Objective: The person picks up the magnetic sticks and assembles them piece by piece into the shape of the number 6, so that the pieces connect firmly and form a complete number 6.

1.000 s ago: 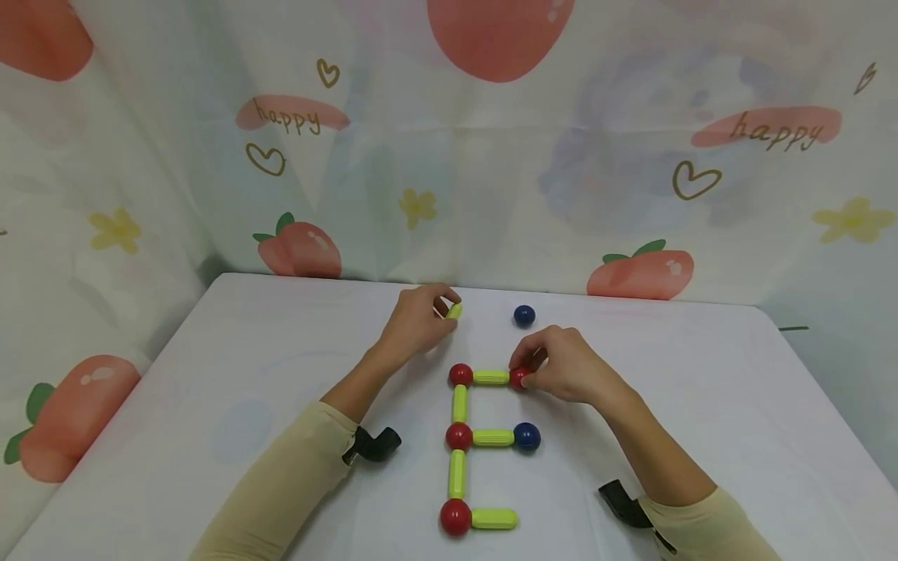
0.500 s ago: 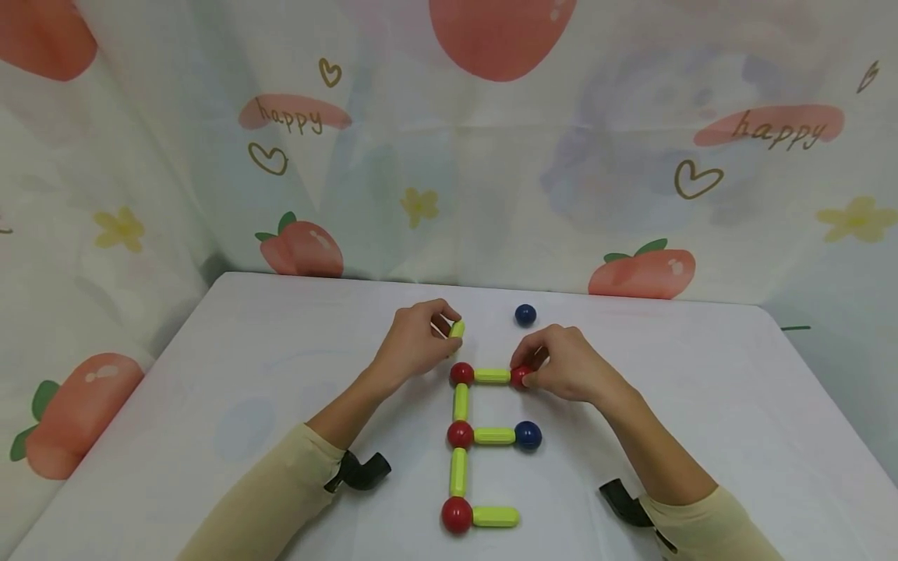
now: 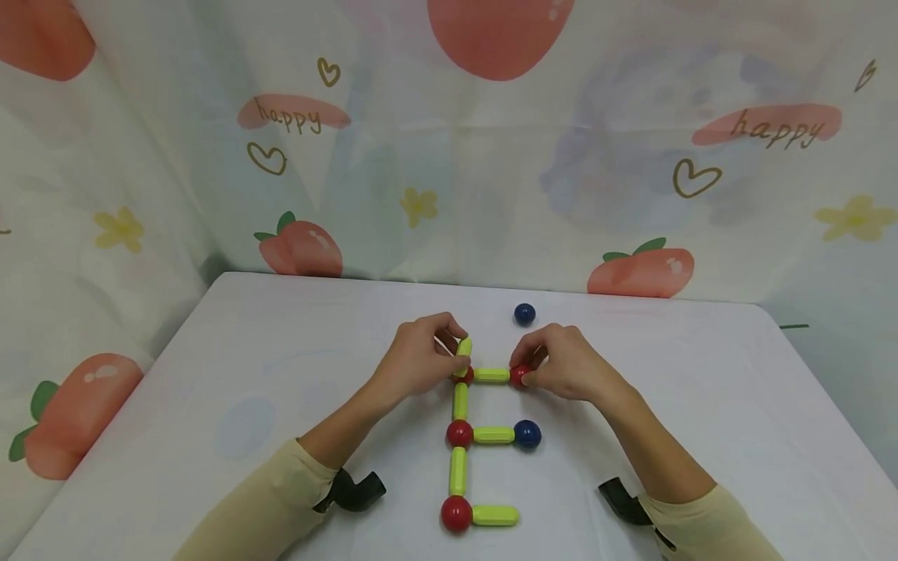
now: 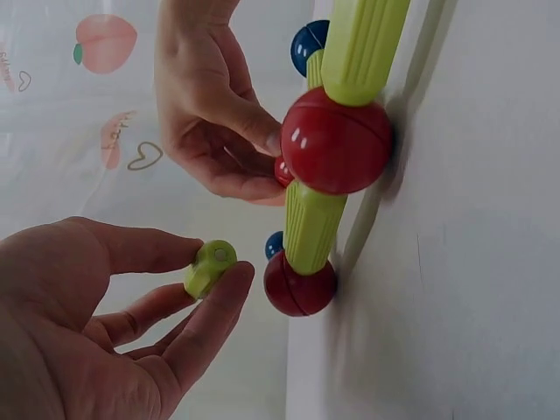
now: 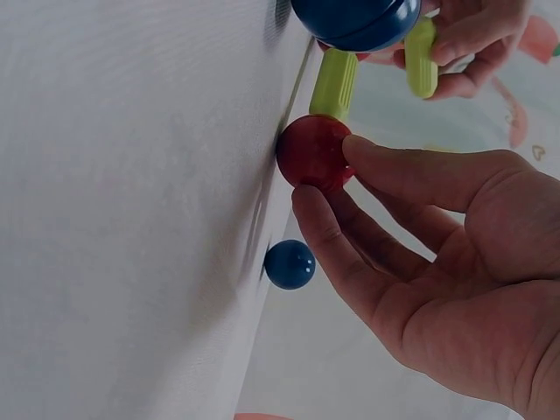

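Observation:
My left hand (image 3: 421, 354) pinches a yellow-green magnetic rod (image 3: 464, 347) between thumb and fingers, close over the top-left red ball (image 3: 468, 376). With thumb and fingertips my right hand (image 3: 564, 365) holds the red ball (image 5: 311, 153) at the top right of the figure. A yellow-green rod (image 3: 492, 375) joins these two balls. Below, more rods run down through a middle red ball (image 3: 459, 433) to a bottom red ball (image 3: 457, 514). Out from the middle ball a rod (image 3: 494, 435) reaches a blue ball (image 3: 528, 435); another rod (image 3: 495, 515) sticks out from the bottom one.
A loose blue ball (image 3: 525, 314) lies near the back of the white table (image 3: 666, 366), beyond the right hand. Behind the table hangs a printed curtain (image 3: 491, 179). A black wrist piece (image 3: 359, 491) projects from the left sleeve, another (image 3: 623, 502) from the right.
My left hand has brought the rod toward me from the back of the table, to over the top-left red ball. The right hand stays on its red ball.

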A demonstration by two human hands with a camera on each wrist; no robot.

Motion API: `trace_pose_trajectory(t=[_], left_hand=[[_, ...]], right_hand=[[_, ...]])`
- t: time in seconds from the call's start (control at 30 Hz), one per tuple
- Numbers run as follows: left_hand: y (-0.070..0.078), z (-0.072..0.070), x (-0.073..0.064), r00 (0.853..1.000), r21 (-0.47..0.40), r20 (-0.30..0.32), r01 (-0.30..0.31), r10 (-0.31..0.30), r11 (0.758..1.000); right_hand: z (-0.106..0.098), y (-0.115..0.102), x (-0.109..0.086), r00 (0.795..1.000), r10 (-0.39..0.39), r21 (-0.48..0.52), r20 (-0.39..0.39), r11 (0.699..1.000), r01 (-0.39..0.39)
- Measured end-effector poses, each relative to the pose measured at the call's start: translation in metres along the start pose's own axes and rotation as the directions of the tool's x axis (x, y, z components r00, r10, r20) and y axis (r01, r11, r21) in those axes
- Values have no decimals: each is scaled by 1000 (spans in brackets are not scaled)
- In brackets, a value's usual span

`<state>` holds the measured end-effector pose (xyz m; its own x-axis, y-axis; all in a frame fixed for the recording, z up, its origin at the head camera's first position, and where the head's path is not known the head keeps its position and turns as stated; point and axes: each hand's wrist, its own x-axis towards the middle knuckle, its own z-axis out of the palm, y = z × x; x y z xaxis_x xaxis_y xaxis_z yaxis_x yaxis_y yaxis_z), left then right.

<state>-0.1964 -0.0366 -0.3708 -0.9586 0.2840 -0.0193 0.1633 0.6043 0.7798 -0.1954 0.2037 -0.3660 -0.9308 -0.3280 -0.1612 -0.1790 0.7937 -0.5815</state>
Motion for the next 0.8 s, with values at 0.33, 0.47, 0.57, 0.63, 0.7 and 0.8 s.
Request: trace_pose_trajectory(t=[0.33, 0.47, 0.57, 0.63, 0.7, 0.8], left_hand=[[4, 5, -14, 995, -145, 93, -32, 46, 989], [5, 12, -19, 991, -172, 125, -33, 55, 984], [7, 17, -23, 987, -181, 153, -28, 56, 983], [8, 19, -26, 984, -181, 165, -32, 63, 983], [10, 22, -29, 983, -180, 169, -35, 66, 983], [13, 25, -32, 983, -184, 171, -34, 66, 982]], right_hand=[[0, 2, 2, 1000, -13, -8, -5, 1000, 13], [0, 2, 1, 1000, -11, -9, -6, 1000, 10], [0, 1, 1, 1000, -8, -6, -7, 1000, 8], [0, 1, 1, 1000, -6, -4, -7, 1000, 6], [0, 1, 1, 1000, -6, -4, -7, 1000, 6], [0, 2, 1, 1000, -11, -4, -9, 1000, 11]])
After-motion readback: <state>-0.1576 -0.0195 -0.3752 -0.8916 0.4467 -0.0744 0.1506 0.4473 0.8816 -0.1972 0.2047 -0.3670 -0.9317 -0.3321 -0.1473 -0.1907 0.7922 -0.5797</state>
